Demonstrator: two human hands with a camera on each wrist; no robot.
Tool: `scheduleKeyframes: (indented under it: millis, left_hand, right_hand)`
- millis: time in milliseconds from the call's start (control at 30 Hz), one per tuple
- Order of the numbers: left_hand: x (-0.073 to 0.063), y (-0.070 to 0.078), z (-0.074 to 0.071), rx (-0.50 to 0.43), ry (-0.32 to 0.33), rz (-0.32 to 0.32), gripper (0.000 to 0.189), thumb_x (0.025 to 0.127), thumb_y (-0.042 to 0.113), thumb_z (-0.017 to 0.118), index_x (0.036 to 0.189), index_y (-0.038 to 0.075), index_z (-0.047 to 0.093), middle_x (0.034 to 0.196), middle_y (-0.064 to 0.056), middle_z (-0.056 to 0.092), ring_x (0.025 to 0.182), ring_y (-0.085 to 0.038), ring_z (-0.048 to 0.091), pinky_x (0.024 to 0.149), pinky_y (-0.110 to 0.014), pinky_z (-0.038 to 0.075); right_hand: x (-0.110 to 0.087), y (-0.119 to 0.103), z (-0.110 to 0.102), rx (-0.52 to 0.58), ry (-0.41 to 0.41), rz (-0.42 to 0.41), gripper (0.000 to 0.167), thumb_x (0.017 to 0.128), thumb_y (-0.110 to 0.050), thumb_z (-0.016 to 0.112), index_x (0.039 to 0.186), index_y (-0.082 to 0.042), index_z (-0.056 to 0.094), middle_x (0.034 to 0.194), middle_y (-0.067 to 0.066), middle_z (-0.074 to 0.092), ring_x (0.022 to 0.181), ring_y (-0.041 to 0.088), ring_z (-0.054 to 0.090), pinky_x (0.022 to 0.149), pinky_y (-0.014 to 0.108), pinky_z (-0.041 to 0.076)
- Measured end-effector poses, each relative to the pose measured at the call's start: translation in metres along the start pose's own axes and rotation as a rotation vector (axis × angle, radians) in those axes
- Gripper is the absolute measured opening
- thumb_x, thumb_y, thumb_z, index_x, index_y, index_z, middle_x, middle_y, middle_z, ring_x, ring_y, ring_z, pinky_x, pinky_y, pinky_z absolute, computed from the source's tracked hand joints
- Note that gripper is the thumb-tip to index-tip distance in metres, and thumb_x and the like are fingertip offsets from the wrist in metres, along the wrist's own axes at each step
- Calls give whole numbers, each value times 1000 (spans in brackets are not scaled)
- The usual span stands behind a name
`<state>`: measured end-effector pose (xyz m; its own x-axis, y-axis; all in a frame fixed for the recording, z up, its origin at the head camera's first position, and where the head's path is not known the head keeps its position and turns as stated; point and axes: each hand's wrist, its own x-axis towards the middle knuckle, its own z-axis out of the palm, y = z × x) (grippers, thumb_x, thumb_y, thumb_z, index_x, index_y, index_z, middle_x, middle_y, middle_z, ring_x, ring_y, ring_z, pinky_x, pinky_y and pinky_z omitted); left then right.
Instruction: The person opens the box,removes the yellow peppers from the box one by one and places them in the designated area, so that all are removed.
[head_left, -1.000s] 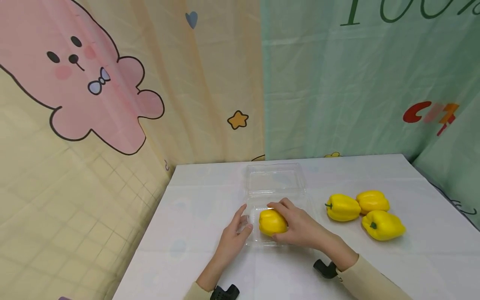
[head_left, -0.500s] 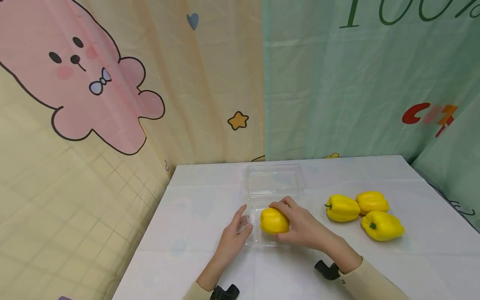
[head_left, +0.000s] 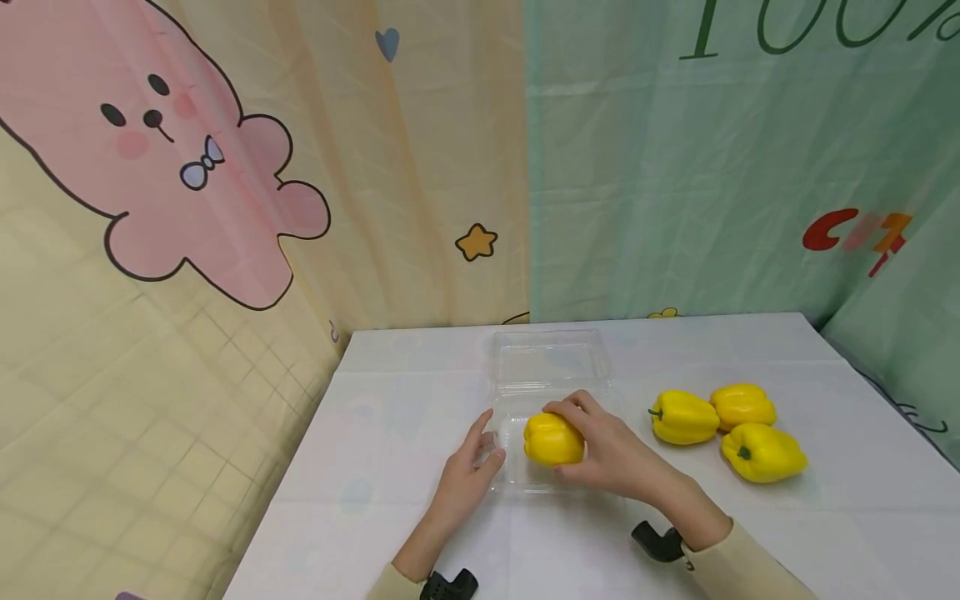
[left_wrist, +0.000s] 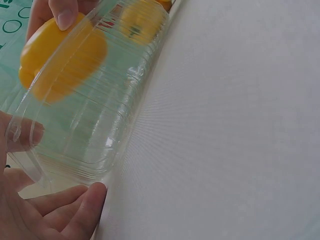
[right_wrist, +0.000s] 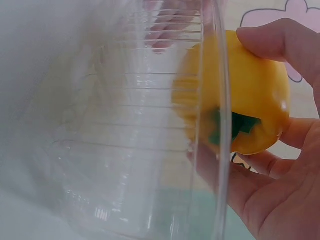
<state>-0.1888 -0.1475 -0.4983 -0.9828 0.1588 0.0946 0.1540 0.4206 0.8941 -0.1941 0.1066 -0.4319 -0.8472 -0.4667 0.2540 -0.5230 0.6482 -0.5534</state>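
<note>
My right hand (head_left: 611, 450) grips a yellow bell pepper (head_left: 552, 440) between thumb and fingers over the base of a clear plastic clamshell box (head_left: 517, 483). The pepper's green stem end (right_wrist: 240, 123) faces the right wrist camera. Part of the pepper shows through the box's wall in both wrist views; whether it touches the floor cannot be told. At the box's left side, my left hand (head_left: 467, 479) rests its relaxed fingers and thumb against the edge. The box's lid (head_left: 551, 360) lies folded back on the far side.
Three more yellow peppers (head_left: 763, 452) lie grouped on the white table (head_left: 405, 517), right of the box. Printed curtains (head_left: 420, 167) hang behind the table and along its left side. A black wrist camera (head_left: 658, 542) is strapped to the right wrist.
My right hand and the pepper have shifted slightly right over the box's base. My left hand keeps its place at the box's left side. The other peppers stay put.
</note>
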Motion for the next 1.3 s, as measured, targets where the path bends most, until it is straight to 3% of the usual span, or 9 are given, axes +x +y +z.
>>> scheduleKeyframes:
  millis: [1300]
  left_hand:
    - [-1,0,1,20,10,20,60,102,30,57,158,27,33,141,-17,57,131,-34,54,101,-56,47]
  right_hand:
    - [-14,5,-25,8,97,6,75,75,-25,89,140,-26,53,125,-11,49,102,8,55,89,38,54]
